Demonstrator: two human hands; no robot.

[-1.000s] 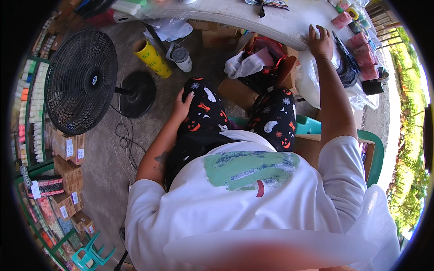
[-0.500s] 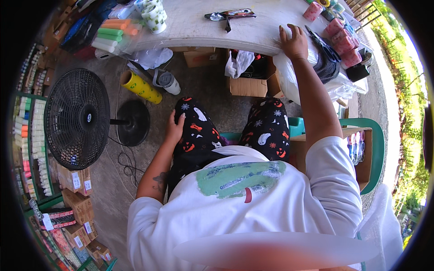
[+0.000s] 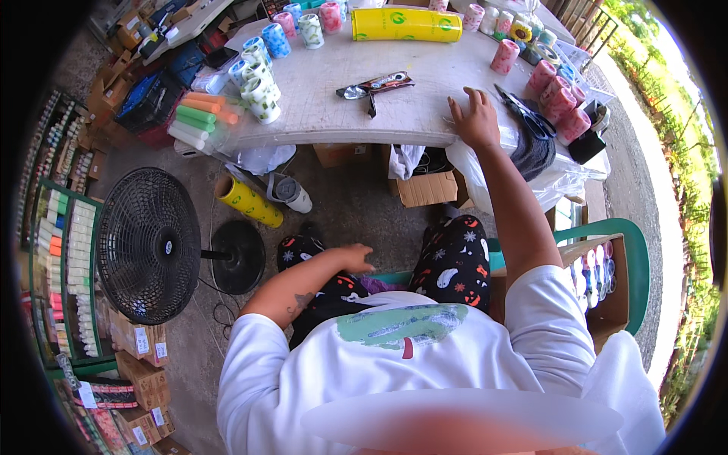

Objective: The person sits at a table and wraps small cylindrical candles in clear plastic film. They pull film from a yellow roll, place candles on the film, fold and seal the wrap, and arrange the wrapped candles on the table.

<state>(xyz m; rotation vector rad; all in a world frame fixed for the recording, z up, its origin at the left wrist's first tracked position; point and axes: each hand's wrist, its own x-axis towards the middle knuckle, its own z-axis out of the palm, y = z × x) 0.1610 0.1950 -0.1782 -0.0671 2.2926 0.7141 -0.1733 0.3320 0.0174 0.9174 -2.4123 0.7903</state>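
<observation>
My right hand (image 3: pixel 476 121) rests on the near edge of the white table (image 3: pixel 303 83), its fingers apart and nothing in it. Just right of it lie black-handled scissors (image 3: pixel 531 117), partly over a dark grey cloth (image 3: pixel 537 155). Left of that hand, a torn, crumpled wrapper (image 3: pixel 377 85) lies mid-table. My left hand (image 3: pixel 355 258) hovers by my left thigh, over the printed trousers (image 3: pixel 455 262); its fingers point right, loosely stretched, and hold nothing visible.
Patterned rolls (image 3: pixel 262 98) line the table's left, and pink ones (image 3: pixel 557 106) its right. A yellow film roll (image 3: pixel 407 25) lies at the back; another yellow roll (image 3: pixel 250 203) leans below. Left stand a black fan (image 3: pixel 148 244) and shelves (image 3: pixel 80 273). An open carton (image 3: pixel 425 189) sits underneath.
The view has tilted up, showing more of the table. My left hand has left the thigh's outer side and swung inward to the right. My right hand stays at the table edge.
</observation>
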